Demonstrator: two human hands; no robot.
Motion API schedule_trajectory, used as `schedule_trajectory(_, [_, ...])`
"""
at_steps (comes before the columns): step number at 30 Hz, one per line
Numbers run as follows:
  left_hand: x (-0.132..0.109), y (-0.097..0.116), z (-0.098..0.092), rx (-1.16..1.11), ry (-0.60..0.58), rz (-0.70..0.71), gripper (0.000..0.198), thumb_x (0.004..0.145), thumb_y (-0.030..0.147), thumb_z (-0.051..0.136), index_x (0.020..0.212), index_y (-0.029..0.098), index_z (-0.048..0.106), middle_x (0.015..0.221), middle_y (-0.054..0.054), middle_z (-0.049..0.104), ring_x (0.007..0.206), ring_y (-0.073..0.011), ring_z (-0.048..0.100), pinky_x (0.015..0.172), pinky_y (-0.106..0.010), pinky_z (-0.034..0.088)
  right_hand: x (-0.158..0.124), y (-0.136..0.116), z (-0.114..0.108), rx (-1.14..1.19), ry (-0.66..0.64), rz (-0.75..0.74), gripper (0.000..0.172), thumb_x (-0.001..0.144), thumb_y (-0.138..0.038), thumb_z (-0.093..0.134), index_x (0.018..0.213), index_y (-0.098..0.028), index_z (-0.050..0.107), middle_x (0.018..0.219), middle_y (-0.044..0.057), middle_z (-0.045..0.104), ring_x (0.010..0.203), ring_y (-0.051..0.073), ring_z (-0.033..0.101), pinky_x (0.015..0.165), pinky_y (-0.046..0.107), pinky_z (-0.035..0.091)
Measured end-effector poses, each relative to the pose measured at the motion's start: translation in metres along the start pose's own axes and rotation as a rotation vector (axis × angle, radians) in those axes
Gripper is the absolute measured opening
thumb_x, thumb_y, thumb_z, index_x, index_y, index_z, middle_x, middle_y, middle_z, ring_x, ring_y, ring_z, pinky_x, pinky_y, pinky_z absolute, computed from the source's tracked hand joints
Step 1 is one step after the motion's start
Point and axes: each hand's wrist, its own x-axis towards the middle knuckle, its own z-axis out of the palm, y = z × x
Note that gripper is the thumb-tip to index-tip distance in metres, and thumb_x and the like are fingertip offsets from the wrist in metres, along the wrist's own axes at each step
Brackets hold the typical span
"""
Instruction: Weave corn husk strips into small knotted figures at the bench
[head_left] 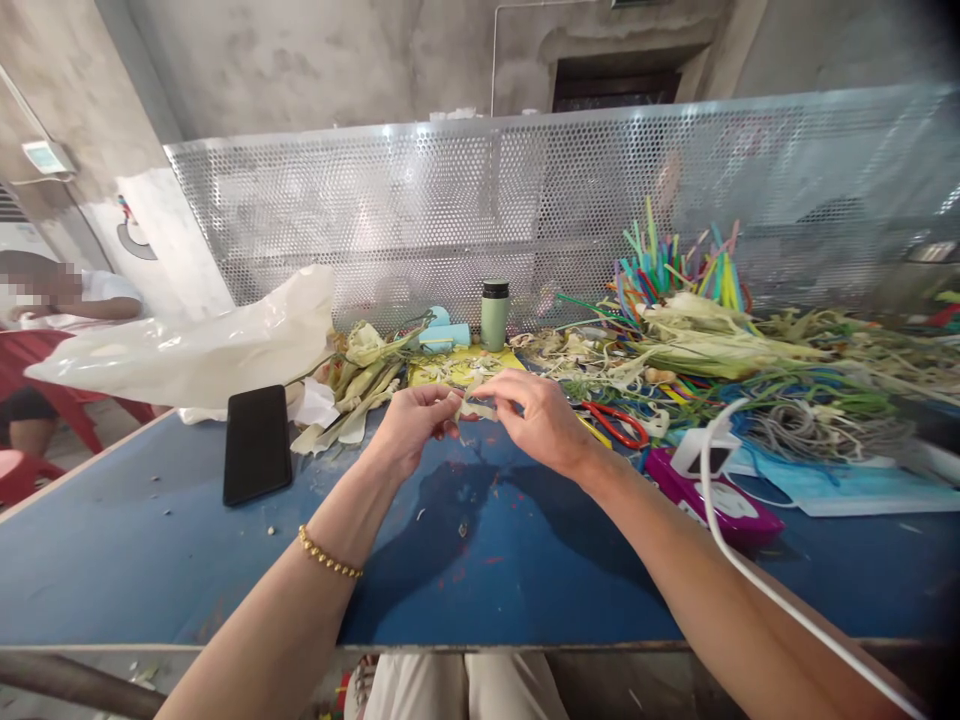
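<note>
Pinching one husk strip [477,406]: your left hand [411,425] and right hand [538,420], fingertips closed on it. Red scissors [616,424] just right of that grip.

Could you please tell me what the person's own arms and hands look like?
Both forearms are bare: no sleeves, and no gloves on the left hand or right hand. A bracelet of small gold beads circles the left wrist.
</note>
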Motion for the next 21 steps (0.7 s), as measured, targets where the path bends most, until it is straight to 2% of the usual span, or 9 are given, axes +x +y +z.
schedule_trajectory(2, [-0.0005, -0.0002, 0.0029, 0.050, 0.029, 0.056, 0.027, 0.068, 0.033, 0.075, 0.082, 0.010, 0.069, 0.061, -0.004, 0.069, 0.044, -0.0093, 0.053, 0.048, -0.022, 0.034, 0.0006, -0.0013, -0.0003, 0.001, 0.014, 0.174, 0.022, 0.085, -0.008, 0.053, 0.086, -0.016, 0.074, 0.083, 0.005, 0.072, 0.075, 0.016, 0.063, 0.069, 0.027, 0.045])
schedule_trajectory(4, [-0.0016, 0.0000, 0.0062, 0.107, 0.035, 0.106, 0.025, 0.070, 0.033, 0.073, 0.081, 0.011, 0.069, 0.055, -0.002, 0.066, 0.043, -0.0094, 0.052, 0.048, -0.023, 0.034, 0.0009, -0.0025, -0.0007, 0.022, -0.058, 0.309, 0.018, 0.086, -0.018, 0.058, 0.076, -0.015, 0.073, 0.069, 0.003, 0.069, 0.062, 0.014, 0.057, 0.060, 0.026, 0.041])
schedule_trajectory(6, [-0.0031, 0.0003, 0.0089, 0.159, 0.030, 0.148, 0.023, 0.072, 0.033, 0.072, 0.078, 0.011, 0.069, 0.053, -0.001, 0.065, 0.043, -0.0093, 0.052, 0.049, -0.023, 0.035, 0.0007, -0.0028, -0.0001, 0.095, -0.145, 0.373, 0.020, 0.085, -0.023, 0.059, 0.072, -0.015, 0.072, 0.063, 0.002, 0.066, 0.057, 0.012, 0.053, 0.056, 0.025, 0.037])
schedule_trajectory(9, [-0.0045, 0.0002, 0.0106, 0.196, 0.004, 0.167, 0.021, 0.072, 0.031, 0.072, 0.081, 0.012, 0.070, 0.054, -0.001, 0.066, 0.045, -0.0098, 0.052, 0.052, -0.024, 0.038, 0.0002, -0.0019, 0.0014, 0.191, -0.178, 0.421, 0.018, 0.084, -0.022, 0.059, 0.073, -0.014, 0.071, 0.062, 0.000, 0.064, 0.055, 0.011, 0.050, 0.054, 0.023, 0.035])
schedule_trajectory(15, [-0.0032, -0.0018, 0.0092, 0.219, -0.032, 0.176, 0.024, 0.072, 0.028, 0.072, 0.089, 0.011, 0.071, 0.055, -0.001, 0.066, 0.049, -0.0110, 0.054, 0.056, -0.025, 0.039, 0.0023, -0.0040, 0.0007, 0.130, -0.157, 0.411, 0.019, 0.083, -0.017, 0.056, 0.067, -0.014, 0.065, 0.056, -0.003, 0.054, 0.052, 0.009, 0.041, 0.054, 0.023, 0.031])
schedule_trajectory(21, [-0.0033, -0.0013, 0.0096, 0.211, -0.023, 0.158, 0.025, 0.073, 0.030, 0.072, 0.088, 0.010, 0.071, 0.055, -0.002, 0.067, 0.048, -0.0109, 0.054, 0.053, -0.024, 0.038, 0.0010, -0.0046, 0.0025, 0.167, -0.142, 0.374, 0.018, 0.084, -0.017, 0.056, 0.069, -0.015, 0.066, 0.056, -0.003, 0.054, 0.053, 0.009, 0.043, 0.054, 0.023, 0.031])
